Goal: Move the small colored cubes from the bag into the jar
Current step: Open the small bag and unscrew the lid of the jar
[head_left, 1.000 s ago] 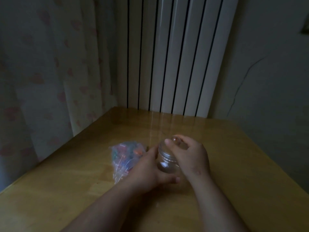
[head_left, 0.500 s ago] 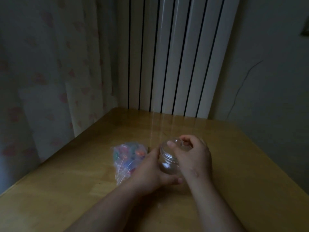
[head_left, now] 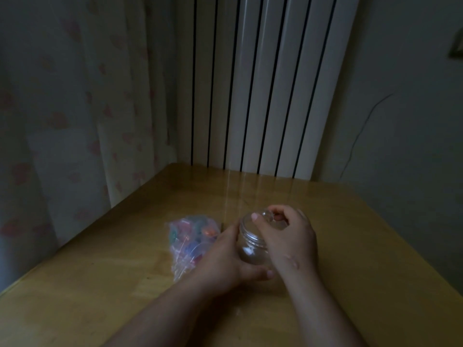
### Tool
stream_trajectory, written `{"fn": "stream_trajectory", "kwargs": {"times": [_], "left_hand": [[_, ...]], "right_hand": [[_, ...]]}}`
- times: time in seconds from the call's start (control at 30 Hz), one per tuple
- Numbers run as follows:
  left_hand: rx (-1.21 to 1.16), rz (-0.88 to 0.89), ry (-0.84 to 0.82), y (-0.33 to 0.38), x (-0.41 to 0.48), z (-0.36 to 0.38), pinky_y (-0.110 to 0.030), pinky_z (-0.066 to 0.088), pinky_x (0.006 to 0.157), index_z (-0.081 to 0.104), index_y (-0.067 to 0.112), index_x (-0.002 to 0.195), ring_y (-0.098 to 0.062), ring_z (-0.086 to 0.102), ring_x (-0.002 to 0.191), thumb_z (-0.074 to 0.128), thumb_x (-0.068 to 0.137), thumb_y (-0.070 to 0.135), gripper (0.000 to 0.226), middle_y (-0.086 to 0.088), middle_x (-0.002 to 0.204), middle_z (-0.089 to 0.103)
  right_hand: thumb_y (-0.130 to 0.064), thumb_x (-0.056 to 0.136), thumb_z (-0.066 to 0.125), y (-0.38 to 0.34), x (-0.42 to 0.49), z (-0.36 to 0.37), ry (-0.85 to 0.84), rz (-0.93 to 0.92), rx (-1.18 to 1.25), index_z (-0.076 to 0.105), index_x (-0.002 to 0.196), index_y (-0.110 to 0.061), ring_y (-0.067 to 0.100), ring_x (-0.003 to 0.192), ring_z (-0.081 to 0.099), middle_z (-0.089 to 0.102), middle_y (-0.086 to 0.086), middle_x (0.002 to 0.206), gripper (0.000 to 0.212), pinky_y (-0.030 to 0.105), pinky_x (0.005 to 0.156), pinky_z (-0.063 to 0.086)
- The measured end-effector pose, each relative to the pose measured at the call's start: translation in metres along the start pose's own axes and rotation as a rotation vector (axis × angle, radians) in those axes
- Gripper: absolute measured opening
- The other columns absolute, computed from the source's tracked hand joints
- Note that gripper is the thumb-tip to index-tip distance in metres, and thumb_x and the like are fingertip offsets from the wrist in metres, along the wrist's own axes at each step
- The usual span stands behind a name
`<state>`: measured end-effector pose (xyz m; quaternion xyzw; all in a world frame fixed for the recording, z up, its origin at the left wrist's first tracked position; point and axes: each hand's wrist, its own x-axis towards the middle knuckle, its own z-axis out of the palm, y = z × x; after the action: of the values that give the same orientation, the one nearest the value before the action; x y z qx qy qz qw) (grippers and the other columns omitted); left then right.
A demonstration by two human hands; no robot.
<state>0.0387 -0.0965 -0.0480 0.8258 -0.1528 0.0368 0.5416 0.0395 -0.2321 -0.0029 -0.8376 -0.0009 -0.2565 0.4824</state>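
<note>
Glass lid [head_left: 265, 214] atop the jar [head_left: 250, 254] has been twisted further by the gripping right hand [head_left: 288, 236], the jar clasped by the left hand [head_left: 223, 259], opening judged underway.

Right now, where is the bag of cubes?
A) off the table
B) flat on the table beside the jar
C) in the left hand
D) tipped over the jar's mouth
B: the bag lies on the table left of the jar, which the left hand and right hand both grip.
</note>
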Motion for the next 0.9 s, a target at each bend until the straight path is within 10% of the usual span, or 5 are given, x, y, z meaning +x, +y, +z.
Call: {"fn": "stream_trajectory", "kwargs": {"times": [0.23, 0.43, 0.9], "left_hand": [[-0.020, 0.002, -0.002, 0.0001, -0.0003, -0.0003, -0.003, 0.044, 0.081, 0.044, 0.038, 0.135, 0.015, 0.058, 0.104, 0.094, 0.058, 0.027, 0.092, 0.019, 0.122, 0.063], [-0.025, 0.009, 0.003, -0.0041, 0.0011, 0.0017, -0.029, 0.051, 0.099, 0.043, 0.043, 0.136, 0.003, 0.062, 0.112, 0.095, 0.054, 0.039, 0.097, 0.018, 0.125, 0.064], [-0.023, -0.018, -0.010, -0.0022, 0.0008, 0.0009, -0.009, 0.048, 0.086, 0.041, 0.038, 0.140, 0.010, 0.059, 0.109, 0.094, 0.058, 0.035, 0.098, 0.020, 0.125, 0.062]], "right_hand": [[-0.039, 0.078, 0.072, 0.0014, 0.0021, 0.0017, 0.026, -0.027, -0.042, 0.068, 0.101, -0.027, 0.013, 0.097, 0.057, 0.057, -0.011, 0.097, 0.027, 0.024, 0.072, 0.042], [-0.038, 0.083, 0.066, -0.0027, -0.0004, 0.0041, 0.017, -0.028, -0.061, 0.067, 0.117, -0.027, 0.015, 0.110, 0.056, 0.062, -0.010, 0.110, 0.036, 0.033, 0.095, 0.047], [-0.034, 0.083, 0.070, -0.0055, -0.0010, -0.0051, 0.034, -0.057, -0.106, 0.067, 0.115, -0.024, 0.014, 0.105, 0.058, 0.061, -0.007, 0.111, 0.034, 0.015, 0.072, 0.042]]}}
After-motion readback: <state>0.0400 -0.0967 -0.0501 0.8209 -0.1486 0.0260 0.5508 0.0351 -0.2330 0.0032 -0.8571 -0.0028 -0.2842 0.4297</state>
